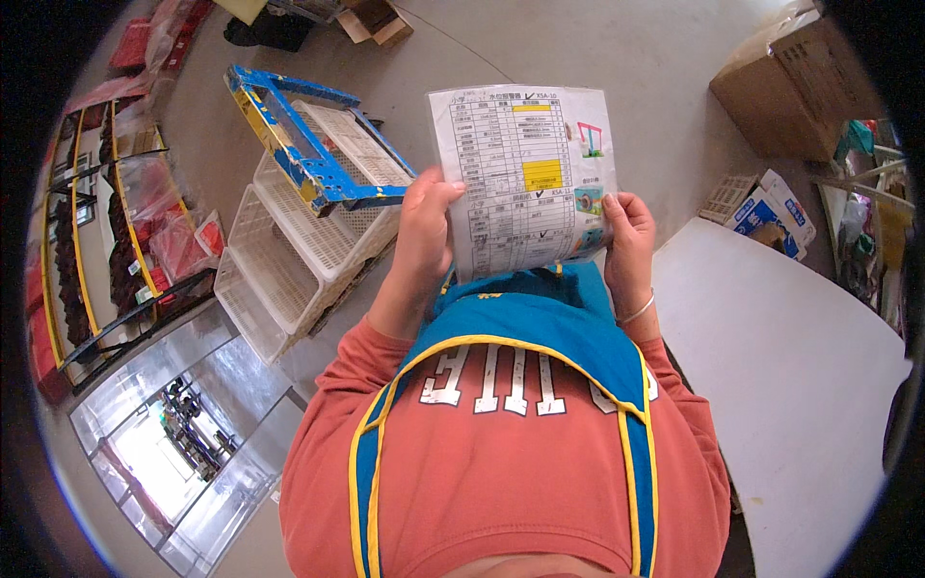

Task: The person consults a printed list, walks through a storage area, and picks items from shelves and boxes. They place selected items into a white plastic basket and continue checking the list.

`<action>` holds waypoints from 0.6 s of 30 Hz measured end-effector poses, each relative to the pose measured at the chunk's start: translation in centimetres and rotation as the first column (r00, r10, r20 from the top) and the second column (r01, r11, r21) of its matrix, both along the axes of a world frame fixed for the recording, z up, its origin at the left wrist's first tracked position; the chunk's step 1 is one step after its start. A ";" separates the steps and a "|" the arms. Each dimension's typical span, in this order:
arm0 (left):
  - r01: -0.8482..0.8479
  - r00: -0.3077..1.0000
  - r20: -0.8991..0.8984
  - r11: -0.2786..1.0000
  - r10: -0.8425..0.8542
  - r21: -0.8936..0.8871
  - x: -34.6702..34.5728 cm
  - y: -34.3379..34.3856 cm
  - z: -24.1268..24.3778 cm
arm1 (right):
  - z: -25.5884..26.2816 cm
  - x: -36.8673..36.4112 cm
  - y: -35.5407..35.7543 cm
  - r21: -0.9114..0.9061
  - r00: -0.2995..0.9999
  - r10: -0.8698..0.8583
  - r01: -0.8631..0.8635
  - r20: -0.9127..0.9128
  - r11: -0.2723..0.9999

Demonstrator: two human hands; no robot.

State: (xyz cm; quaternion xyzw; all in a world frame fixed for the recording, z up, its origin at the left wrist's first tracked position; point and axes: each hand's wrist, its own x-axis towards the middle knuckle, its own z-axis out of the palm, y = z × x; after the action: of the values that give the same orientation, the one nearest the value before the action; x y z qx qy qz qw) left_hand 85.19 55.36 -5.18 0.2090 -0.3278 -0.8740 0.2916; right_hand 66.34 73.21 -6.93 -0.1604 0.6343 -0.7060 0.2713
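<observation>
Both hands hold up a printed paper sheet in what looks like a clear plastic sleeve. It bears tables, handwritten tick marks, yellow highlighted cells and small coloured pictures along its right side. My left hand grips the sheet's left edge, with the thumb lying on the front. At the right edge, my right hand pinches the sheet between thumb and fingers; a bangle circles that wrist. Below the sheet is a blue apron with yellow trim, worn over a red long-sleeved top.
White plastic baskets stand at the left, beneath a worn blue metal frame. A white tabletop lies at the right, a cardboard box at the upper right. Shelving with red goods stands at the far left.
</observation>
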 end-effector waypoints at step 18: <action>0.028 0.999 -0.017 0.994 -0.029 -0.103 -2.9 -1.1 3.2 | 3.4 -2.4 -0.6 -0.087 0.998 -0.023 0.018 -0.062 0.996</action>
State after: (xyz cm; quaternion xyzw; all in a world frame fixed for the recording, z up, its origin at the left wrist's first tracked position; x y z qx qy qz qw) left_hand 82.33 54.27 -1.96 0.1808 -0.3728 -0.8619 0.2925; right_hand 63.94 72.60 -3.56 -0.1877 0.6129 -0.7302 0.2365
